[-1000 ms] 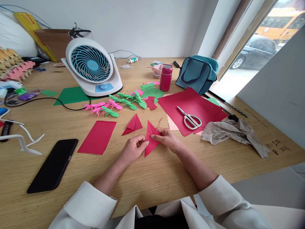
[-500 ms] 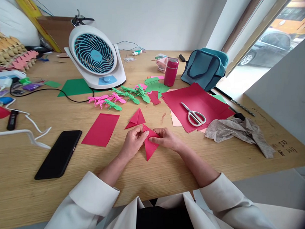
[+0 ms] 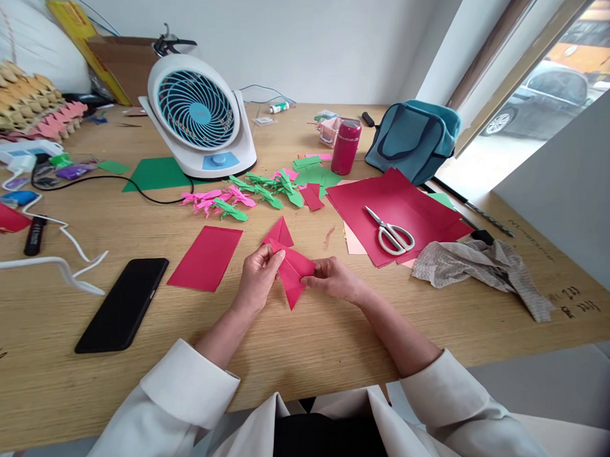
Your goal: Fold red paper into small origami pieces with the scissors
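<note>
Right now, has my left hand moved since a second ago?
Yes: judged against the red rectangle lying on the table, your left hand has shifted left, closer to it.

Handwriting [image 3: 571, 292] on the tabletop [image 3: 325, 346] (left and right) is too unclear to read.

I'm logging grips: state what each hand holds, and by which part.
One folded red paper: the left hand pinches its upper left part, the right hand its right edge.
</note>
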The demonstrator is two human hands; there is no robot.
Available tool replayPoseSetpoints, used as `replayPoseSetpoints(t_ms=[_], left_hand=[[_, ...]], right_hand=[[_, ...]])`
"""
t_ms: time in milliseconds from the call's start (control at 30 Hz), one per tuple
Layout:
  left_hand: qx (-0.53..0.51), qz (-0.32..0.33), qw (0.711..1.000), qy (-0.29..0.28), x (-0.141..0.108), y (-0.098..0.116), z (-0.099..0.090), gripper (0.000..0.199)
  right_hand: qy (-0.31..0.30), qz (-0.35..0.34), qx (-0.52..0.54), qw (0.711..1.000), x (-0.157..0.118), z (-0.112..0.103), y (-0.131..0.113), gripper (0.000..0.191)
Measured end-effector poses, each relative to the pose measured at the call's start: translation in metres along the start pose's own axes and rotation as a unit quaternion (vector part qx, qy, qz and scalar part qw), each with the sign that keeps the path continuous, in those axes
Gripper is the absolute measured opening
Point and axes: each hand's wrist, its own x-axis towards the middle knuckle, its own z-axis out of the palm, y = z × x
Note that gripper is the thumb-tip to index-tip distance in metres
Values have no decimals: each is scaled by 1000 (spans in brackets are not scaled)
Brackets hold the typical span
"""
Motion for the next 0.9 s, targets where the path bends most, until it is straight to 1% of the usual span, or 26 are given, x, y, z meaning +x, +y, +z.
replayPoseSetpoints(t_ms=[133,267,367,433,567,667,767,900], left_hand=[[-9,-7,1000,5,0,0,0,28],[-21,-14,999,21,1,1,0,29],[-39,-39,998,12,1,1,-1,32],[-54,-58,997,-8,2,1,-1,35],[-50,-63,996,-45,1,1,-1,38],[-42,-73,995,-63,0,0,0,38],[-40,-70,994,-70,0,-2,1,39],[-24,-63,996,-59,1,-4,0,39]], right_hand=[[15,3,-47,999,0,0,-3,33],[28,2,-82,996,-1,1,-4,32],[40,-3,-101,994,-1,2,-4,32],[62,-6,-98,993,-1,2,-3,35],[119,-1,-65,991,2,2,-1,40],[146,11,-38,988,4,2,-2,41],[159,16,-22,987,4,3,-7,45],[148,16,-9,989,3,4,-11,49]])
